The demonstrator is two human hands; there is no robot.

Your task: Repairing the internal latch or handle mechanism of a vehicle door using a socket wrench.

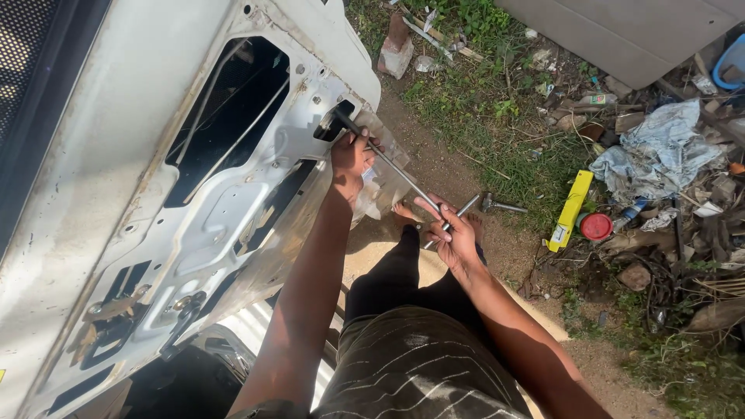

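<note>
Hands (458, 237) first: the right one is closed round the crossbar end of a long metal rod (400, 177), and the left hand (351, 157) is wrapped round the same rod nearer its far end. That tip is pushed into a dark hole in the bare white door panel (116, 194), which leans at the left. The rod thus runs slantwise from the panel down to the right hand, held at both ends. Risk, as I judge it: a hard turn could jerk the tip out of the hole, and the left knuckles, close to the panel's cut edges, would strike metal. Beyond the rod, a spare socket tool (500, 206) lies on the dirt, then a yellow box (570, 209) and a red cap (596, 226).
</note>
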